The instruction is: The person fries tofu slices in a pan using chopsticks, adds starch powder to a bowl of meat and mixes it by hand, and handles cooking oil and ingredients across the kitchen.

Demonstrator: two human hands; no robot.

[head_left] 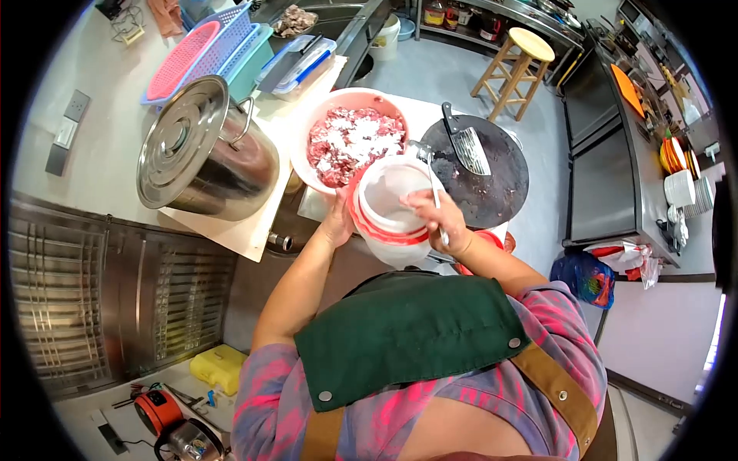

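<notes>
My left hand (337, 223) is wrapped round the left side of a white plastic tub (392, 203) with a red rim, which is tilted so its inside shows. At the tub's right side, my right hand (444, 219) has its fingers closed on a metal spoon (435, 184), with some fingers over the tub's opening. Just beyond the tub sits a pink basin (302, 146) holding raw meat (346, 146) with white powder on top. A cleaver (470, 150) lies on the round dark chopping board (500, 180) to the right.
A large lidded steel pot (238, 173) stands at the left, with plastic baskets (184, 61) and a clear, blue-edged container (306, 67) behind it. Beyond the board are a wooden stool (530, 46) and a steel counter (607, 146). A sink (330, 23) is at the back.
</notes>
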